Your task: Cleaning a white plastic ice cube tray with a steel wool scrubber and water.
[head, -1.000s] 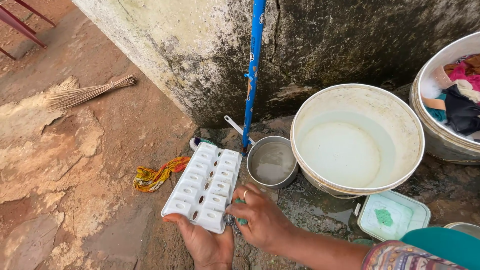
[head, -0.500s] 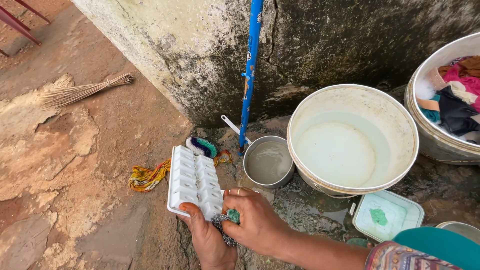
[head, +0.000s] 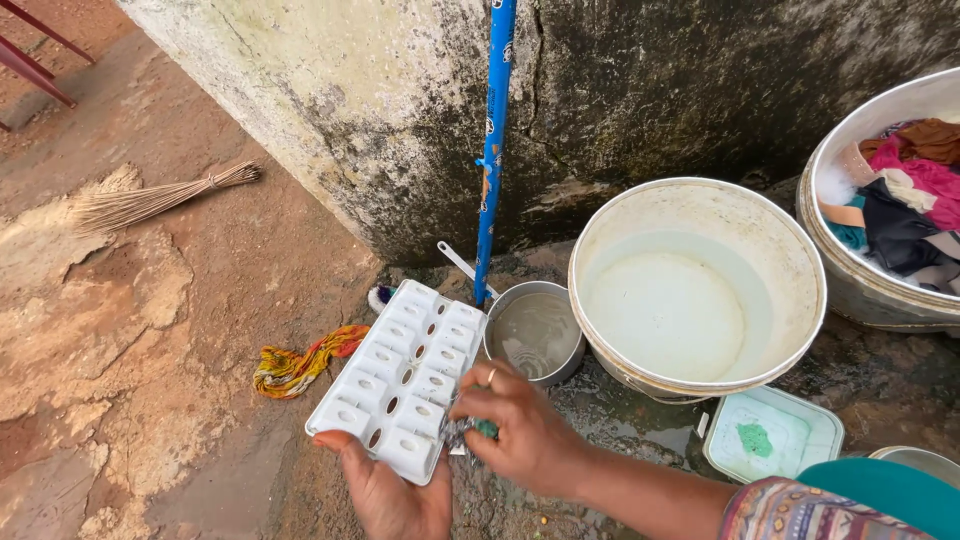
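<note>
Left hand (head: pixel 395 495) gripping near end of white ice cube tray (head: pixel 400 375) from below, fingers curled under, tray upturned above wet ground. Right hand (head: pixel 520 430) closing around green scrubber (head: pixel 470 430), pressing it against tray's near corner. Steel pot (head: pixel 537 335) sitting just beyond.

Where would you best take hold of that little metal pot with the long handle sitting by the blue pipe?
Probably by its long handle. It sticks out from the small metal pot toward the wall, up and to the left, beside the blue pipe. Coming from that left side keeps fingers off the round rim and out of the water inside. The white bucket crowds the pot's right side.
</note>
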